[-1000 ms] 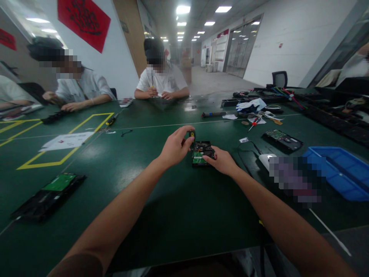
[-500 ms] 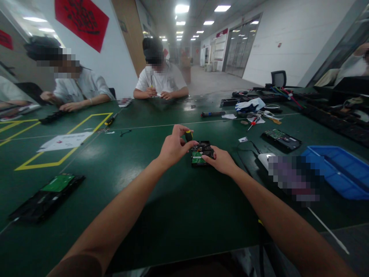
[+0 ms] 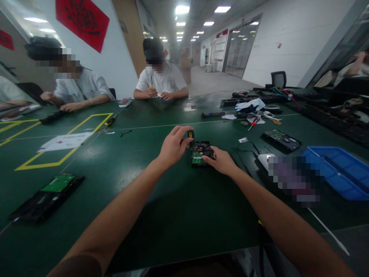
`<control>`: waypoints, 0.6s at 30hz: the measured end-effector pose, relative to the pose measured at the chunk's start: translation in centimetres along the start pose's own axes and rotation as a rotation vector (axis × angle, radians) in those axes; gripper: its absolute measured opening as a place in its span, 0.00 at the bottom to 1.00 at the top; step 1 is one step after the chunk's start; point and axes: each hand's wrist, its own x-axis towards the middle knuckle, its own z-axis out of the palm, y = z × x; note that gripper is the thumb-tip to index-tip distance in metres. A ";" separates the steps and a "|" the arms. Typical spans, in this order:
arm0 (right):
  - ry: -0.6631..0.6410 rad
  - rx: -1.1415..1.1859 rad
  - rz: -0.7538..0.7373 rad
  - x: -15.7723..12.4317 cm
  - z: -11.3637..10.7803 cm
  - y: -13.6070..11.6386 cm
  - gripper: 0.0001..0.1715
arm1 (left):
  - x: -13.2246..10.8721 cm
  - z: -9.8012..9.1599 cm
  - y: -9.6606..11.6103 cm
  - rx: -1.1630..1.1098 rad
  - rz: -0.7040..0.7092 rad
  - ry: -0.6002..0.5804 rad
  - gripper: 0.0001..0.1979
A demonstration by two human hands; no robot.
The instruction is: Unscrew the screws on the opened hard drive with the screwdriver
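Note:
A hard drive (image 3: 198,156) with a green circuit board lies on the green table in front of me. My right hand (image 3: 220,158) grips its right side, thumb over the top and fingers at the edge. Just above the drive's far left corner, my left hand (image 3: 176,144) is closed on the black and yellow handle of a screwdriver (image 3: 190,134). The screwdriver's shaft and tip cannot be made out.
A second hard drive (image 3: 281,140) and a blue tray (image 3: 340,169) are at the right. A black drive caddy with a green board (image 3: 47,198) lies at the left. Another screwdriver (image 3: 112,119) rests near yellow tape. Two people sit across the table.
The screwdriver handle has tilted and shifted slightly right, and my left thumb and fingers have moved up off the drive. My right hand stays on the hard drive.

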 end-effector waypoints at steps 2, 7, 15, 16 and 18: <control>-0.007 0.004 -0.003 0.0 0.0 0.0 0.31 | 0.0 0.0 0.0 0.007 -0.026 -0.013 0.15; -0.009 0.002 0.005 0.0 -0.1 0.1 0.32 | -0.1 0.0 0.2 0.042 -0.155 -0.046 0.23; -0.019 0.002 0.025 -0.1 -0.2 -0.2 0.32 | -0.2 0.2 0.4 -0.057 -0.187 0.024 0.22; -0.019 0.000 0.027 -0.1 -0.2 -0.2 0.33 | -0.2 0.2 0.5 -0.070 -0.186 0.020 0.22; -0.015 -0.005 0.027 -0.1 -0.2 -0.2 0.32 | -0.2 0.3 0.6 -0.086 -0.182 0.005 0.22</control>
